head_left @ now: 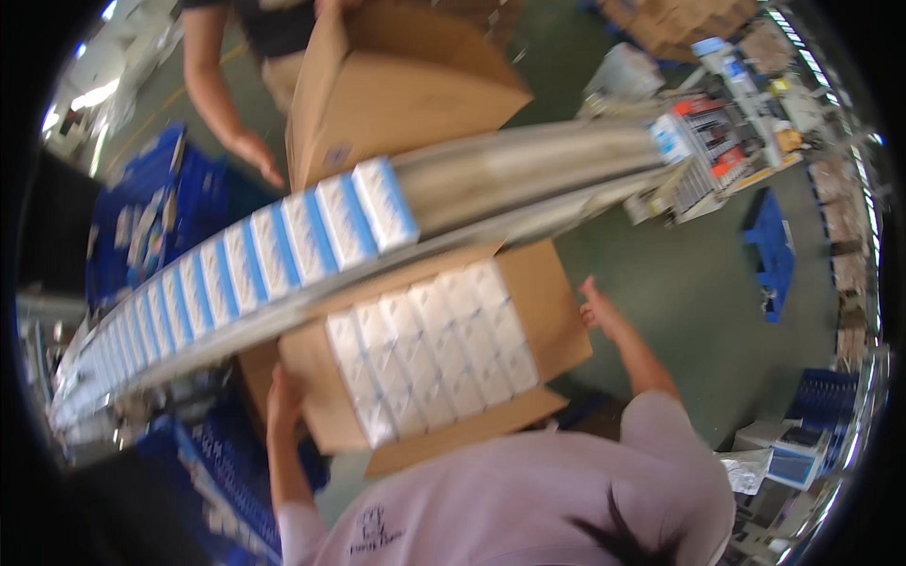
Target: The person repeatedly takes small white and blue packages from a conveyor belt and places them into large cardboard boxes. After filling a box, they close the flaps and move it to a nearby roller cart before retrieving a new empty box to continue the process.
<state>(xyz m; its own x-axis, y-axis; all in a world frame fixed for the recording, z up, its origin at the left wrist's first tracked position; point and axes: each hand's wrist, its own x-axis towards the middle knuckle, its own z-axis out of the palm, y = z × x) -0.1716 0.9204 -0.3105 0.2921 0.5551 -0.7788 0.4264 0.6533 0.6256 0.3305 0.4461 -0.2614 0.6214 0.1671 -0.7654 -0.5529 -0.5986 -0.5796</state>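
Green floor [679,283] at three o'clock; your left hand [281,401] grips the carton [557,311] (white packs [429,354] inside), right hand [599,311] open beside it.

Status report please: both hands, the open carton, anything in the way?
Left hand grips the open carton at its left flap. Right hand open, beside the right flap. Carton full of white packs, under the conveyor. Co-worker's box beyond.

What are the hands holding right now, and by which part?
The left hand grips the open box of white packs by its left flap. The right hand is open beside the right flap, holding nothing.
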